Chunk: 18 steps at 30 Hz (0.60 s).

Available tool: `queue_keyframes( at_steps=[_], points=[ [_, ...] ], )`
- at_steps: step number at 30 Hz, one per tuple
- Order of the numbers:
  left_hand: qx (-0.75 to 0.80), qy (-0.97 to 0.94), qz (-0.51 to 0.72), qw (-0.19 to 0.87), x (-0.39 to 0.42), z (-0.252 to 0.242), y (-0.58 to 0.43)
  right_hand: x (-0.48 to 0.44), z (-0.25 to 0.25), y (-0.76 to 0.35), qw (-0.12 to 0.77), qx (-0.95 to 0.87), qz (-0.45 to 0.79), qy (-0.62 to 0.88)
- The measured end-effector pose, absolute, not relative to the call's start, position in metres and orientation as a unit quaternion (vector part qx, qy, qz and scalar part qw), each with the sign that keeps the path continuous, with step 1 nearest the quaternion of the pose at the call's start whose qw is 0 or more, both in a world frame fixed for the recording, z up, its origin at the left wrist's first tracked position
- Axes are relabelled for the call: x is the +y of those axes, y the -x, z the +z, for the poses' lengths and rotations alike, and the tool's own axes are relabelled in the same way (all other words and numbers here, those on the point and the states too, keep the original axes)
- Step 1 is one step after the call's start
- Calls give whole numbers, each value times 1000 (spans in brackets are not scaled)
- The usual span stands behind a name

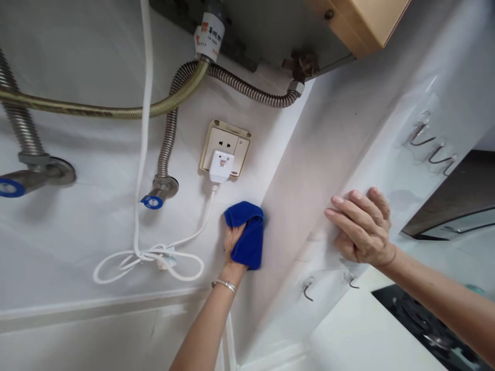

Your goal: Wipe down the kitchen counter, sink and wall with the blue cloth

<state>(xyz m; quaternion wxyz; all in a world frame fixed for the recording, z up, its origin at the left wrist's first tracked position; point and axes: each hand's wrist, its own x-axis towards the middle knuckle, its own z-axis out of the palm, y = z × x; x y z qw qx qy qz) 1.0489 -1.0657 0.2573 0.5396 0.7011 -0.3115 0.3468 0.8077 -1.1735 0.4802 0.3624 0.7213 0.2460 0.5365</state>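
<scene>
My left hand (233, 242), with a bracelet (225, 285) at its wrist, is closed on a blue cloth (247, 242). The cloth is pressed into the corner where two white walls meet, just below a wall socket (228, 147). Most of the fingers are hidden under the fabric. Further right, my right hand (363, 226) rests on the edge of the jutting wall (301, 206), its fingers stretched out and nothing in them. A white plug (221, 166) sits in the socket, its cord hanging beside the cloth.
Above hangs a boxy appliance (270, 31) with a yellowish hose (116, 111) and a corrugated metal pipe (251, 91). Blue-capped valves (152, 201) stick out at left. A bundled white cord (147, 255) dangles there. Hooks (423, 135) line the jutting wall; a stove (429, 324) lies lower right.
</scene>
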Motion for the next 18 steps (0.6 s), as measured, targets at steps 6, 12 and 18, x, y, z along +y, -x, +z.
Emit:
queue_keyframes(
  at_steps=[6,12,18],
  points=[
    [-282,-754,339,487,-1062,263,-1038,-1172,479,-807,365,239,536,-722],
    [-268,-756,376,464,-1052,313,-1061,-1178,477,-807,356,232,537,-729],
    [-477,-758,247,369,-1041,254,-1091,-1182,476,-807,358,215,531,-737]
  ],
)
